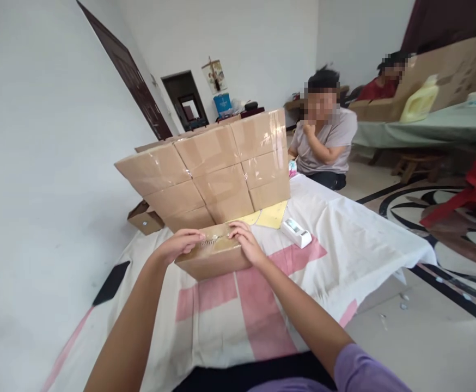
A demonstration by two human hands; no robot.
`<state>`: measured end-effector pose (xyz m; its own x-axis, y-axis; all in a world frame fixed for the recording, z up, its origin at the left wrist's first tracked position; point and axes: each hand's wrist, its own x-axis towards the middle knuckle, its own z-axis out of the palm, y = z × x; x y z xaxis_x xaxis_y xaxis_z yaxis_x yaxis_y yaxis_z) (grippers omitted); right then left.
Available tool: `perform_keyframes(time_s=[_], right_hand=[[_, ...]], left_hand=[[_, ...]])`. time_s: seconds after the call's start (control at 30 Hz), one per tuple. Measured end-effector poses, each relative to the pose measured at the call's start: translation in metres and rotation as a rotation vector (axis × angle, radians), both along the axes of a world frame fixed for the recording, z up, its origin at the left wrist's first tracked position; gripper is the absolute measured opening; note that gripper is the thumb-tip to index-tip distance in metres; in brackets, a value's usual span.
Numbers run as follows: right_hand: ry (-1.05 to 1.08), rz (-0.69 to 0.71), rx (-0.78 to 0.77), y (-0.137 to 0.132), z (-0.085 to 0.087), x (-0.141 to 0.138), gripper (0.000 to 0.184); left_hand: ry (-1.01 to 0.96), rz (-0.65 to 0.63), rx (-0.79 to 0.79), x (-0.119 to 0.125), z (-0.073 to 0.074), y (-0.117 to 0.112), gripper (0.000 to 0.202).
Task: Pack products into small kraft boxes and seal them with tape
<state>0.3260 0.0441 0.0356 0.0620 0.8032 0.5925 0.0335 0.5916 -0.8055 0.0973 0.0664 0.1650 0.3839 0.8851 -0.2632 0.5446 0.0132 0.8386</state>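
A small brown cardboard box (217,265) lies on the cloth-covered table in front of me, shiny clear tape across its top. A short row of dark, comb-like marks or a thin strip shows on that top face; I cannot tell which. At the box's left end is my left hand (181,244), its fingers closed in a pinch near the dark marks. Whatever it pinches is too small to make out. My right hand (246,242) grips the right end, its bent fingers over the top.
Behind the box stands a wall of taped cardboard boxes (221,174). A white device (296,233) and a yellow sheet (273,215) lie to the right on the cloth (344,234). A dark flat object (111,283) is at left. A seated person (323,136) is beyond the table.
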Motion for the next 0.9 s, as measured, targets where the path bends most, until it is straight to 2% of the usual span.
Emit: perform_keyframes(time_s=[0.17,0.37,0.6,0.77,0.9], right_hand=[[-0.025,-0.006,-0.009,-0.003,0.002,-0.001,0.024],[-0.04,-0.021,-0.009,-0.005,0.003,-0.002,0.024],[-0.052,-0.049,-0.029,-0.006,0.004,0.0,0.024],[-0.066,-0.057,-0.018,-0.005,0.004,-0.001,0.024],[-0.06,-0.065,-0.001,-0.005,0.004,-0.002,0.024]], left_hand=[[0.079,0.035,0.032,0.001,-0.007,0.002,0.045],[0.204,-0.009,0.077,0.008,-0.009,0.013,0.043],[0.253,-0.05,0.256,0.014,-0.016,0.015,0.035],[0.269,-0.009,0.406,0.013,-0.029,0.008,0.031],[0.248,0.026,0.467,0.012,-0.034,0.004,0.031]])
